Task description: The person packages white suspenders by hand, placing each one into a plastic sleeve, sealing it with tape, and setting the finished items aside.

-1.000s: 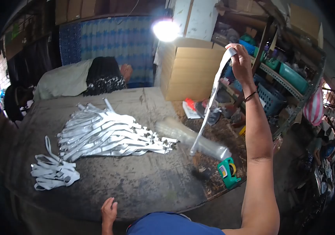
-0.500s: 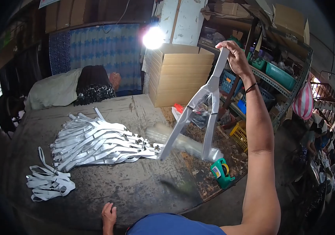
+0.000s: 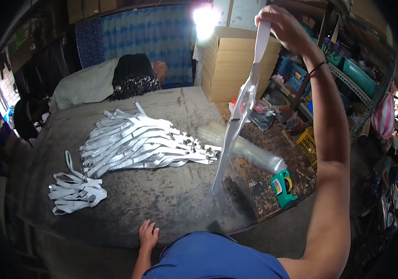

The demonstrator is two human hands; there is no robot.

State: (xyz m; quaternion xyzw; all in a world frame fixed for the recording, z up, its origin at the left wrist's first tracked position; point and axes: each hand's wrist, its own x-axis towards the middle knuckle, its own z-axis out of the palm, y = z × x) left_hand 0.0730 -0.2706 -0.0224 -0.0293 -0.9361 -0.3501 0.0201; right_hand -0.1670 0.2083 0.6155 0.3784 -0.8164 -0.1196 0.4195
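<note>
High at the upper right, my right hand pinches the top end of white Y-shaped suspenders. Their straps hang down over the table, overlapping edge-on and slightly blurred at the lower end. My left hand rests at the table's front edge with fingers apart, holding nothing. A large pile of white straps with metal clips lies beyond it on the table. Closer on the left is a smaller heap of looped white straps.
On the worn table, a clear plastic roll lies behind a green tape dispenser. A tall cardboard box stands at the back. Black straps lie over a pale sack. Shelves with bins stand at right.
The suspenders' two straps, spread apart before, now hang nearly in line. My right hand appears higher in view. The head view has shifted, moving the table up and right.
</note>
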